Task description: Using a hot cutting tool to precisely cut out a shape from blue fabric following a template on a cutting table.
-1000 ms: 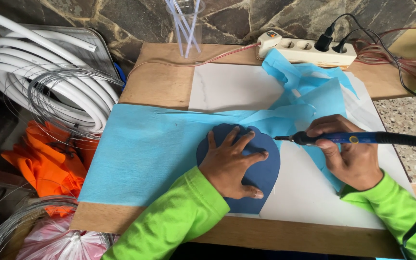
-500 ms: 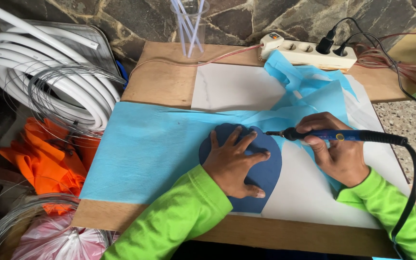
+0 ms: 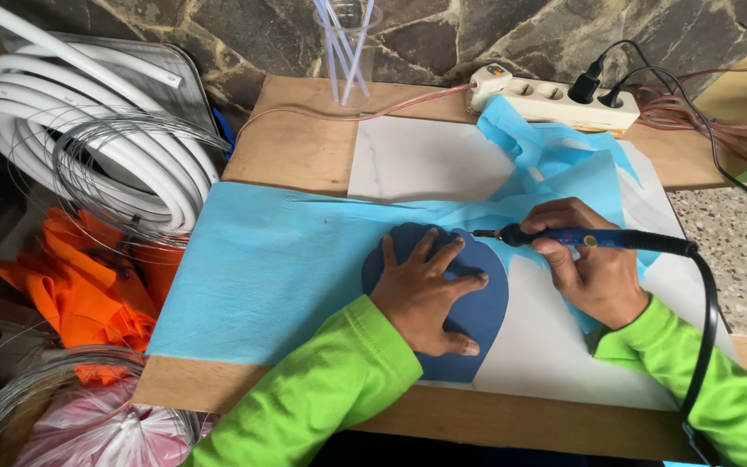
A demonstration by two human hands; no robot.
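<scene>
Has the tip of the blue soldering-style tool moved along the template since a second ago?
Yes. The tool tip has crept left along the top edge of the dark blue template, which the left hand pins.

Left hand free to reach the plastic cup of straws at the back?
Probably not as things stand: the left hand lies flat on the dark blue template. The path over bare wood to the cup looks open, though.

- Rough stone wall (image 3: 218,26) runs across the back, dark and mottled.
- Wooden table (image 3: 296,147) sits against it in soft daylight.
- Speckled granite counter (image 3: 737,251) lies at the right.
</scene>
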